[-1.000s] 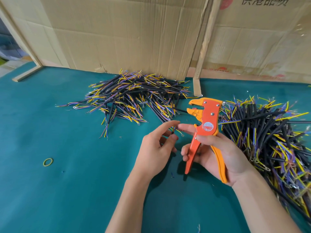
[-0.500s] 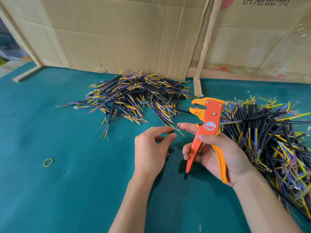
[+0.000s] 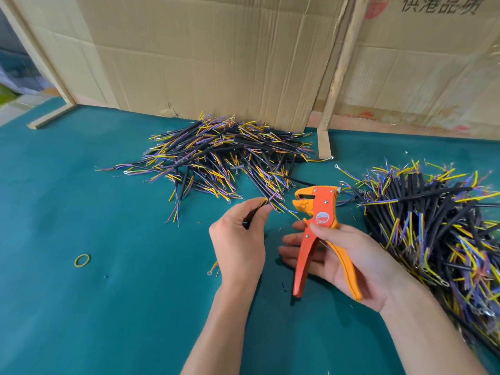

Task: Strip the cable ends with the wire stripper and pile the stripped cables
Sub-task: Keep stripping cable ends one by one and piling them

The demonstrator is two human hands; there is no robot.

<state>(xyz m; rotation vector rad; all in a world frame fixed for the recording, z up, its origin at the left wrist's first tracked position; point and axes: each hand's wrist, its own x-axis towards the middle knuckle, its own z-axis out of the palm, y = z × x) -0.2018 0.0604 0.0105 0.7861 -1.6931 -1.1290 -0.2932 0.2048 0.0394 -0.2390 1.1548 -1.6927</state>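
Cable, a short black-sheathed length (image 3: 253, 215) with thin yellow and purple cores fanning from its tip, is pinched in the curled fingers of the left hand (image 3: 238, 242), just left of the orange plastic wire stripper (image 3: 318, 212). The right hand (image 3: 349, 255) wraps loosely round the stripper's handles. It looks light and springy, its fine cores easily bent, so the sheath near the end seems the best hold.

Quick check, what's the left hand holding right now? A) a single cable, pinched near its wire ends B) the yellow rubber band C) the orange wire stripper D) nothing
A: the left hand pinches a single cable near its coloured wire ends, while the orange wire stripper sits in the right hand and the yellow rubber band lies on the table.
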